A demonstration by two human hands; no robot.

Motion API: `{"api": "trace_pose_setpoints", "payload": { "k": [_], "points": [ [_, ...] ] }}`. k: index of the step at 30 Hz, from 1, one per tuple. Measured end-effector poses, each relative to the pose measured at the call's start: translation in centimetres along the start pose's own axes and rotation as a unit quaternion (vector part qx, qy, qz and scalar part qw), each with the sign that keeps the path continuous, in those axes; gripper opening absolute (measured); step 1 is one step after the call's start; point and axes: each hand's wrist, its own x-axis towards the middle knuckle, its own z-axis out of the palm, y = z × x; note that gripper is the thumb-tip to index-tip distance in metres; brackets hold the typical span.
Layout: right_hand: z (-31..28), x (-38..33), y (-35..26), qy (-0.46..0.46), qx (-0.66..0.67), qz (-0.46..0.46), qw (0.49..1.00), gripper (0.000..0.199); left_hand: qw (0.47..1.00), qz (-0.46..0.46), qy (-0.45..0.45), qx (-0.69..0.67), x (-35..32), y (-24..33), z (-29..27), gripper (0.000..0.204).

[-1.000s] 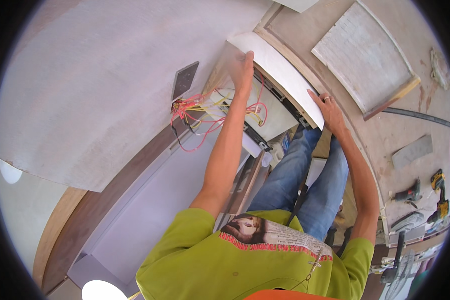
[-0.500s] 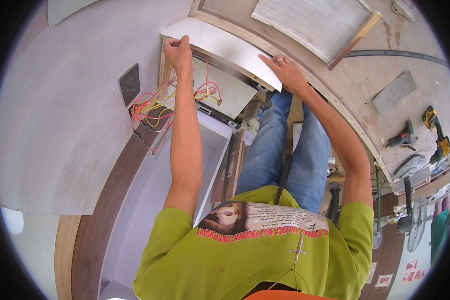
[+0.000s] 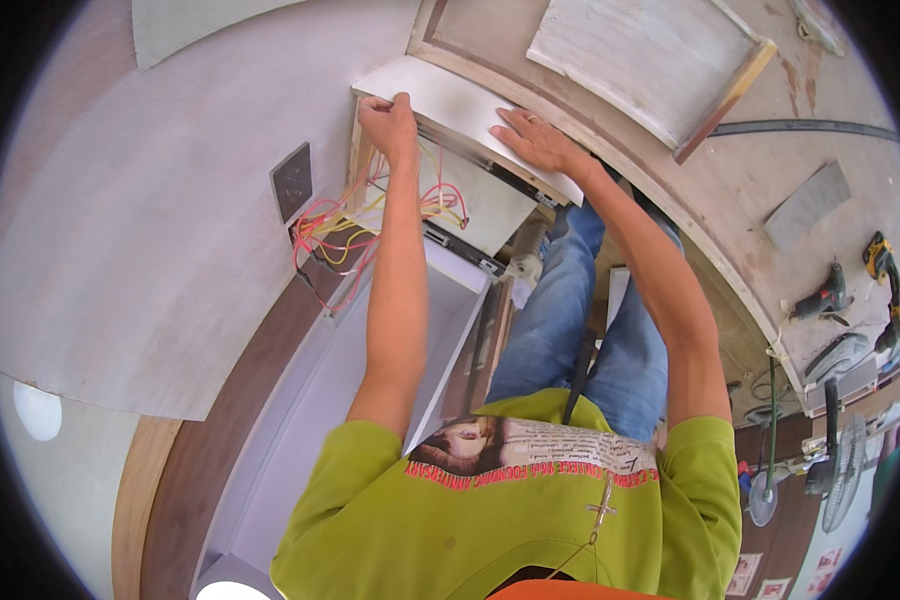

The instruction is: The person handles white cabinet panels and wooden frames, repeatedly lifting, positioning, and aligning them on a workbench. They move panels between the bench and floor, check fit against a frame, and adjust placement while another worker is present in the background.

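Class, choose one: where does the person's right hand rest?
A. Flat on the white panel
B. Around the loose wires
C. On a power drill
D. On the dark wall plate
A: the right hand lies palm-down, fingers spread, on the white panel.

Dusty bare plywood floor (image 3: 750, 210), framed white rectangular board (image 3: 650, 60) lying flat, grey flat offcut (image 3: 808, 205), long dark cable (image 3: 810, 128), red-black power drill (image 3: 822, 298), yellow-black cordless drill (image 3: 882, 262) near edge
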Motion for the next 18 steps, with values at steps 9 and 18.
{"api": "trace_pose_setpoints", "payload": {
  "k": [9,18],
  "points": [
    [0.6,2.0,-1.7,0.066,-0.050,-0.056,0.995,0.062,0.997,0.015,0.062,0.034,-0.7,-0.8,0.6,0.029],
    [1.3,6.3,-5.5,0.071,-0.016,-0.053,0.996,0.065,0.986,-0.074,0.101,-0.107,-1.1,0.4,2.3,0.054]
  ]
}}
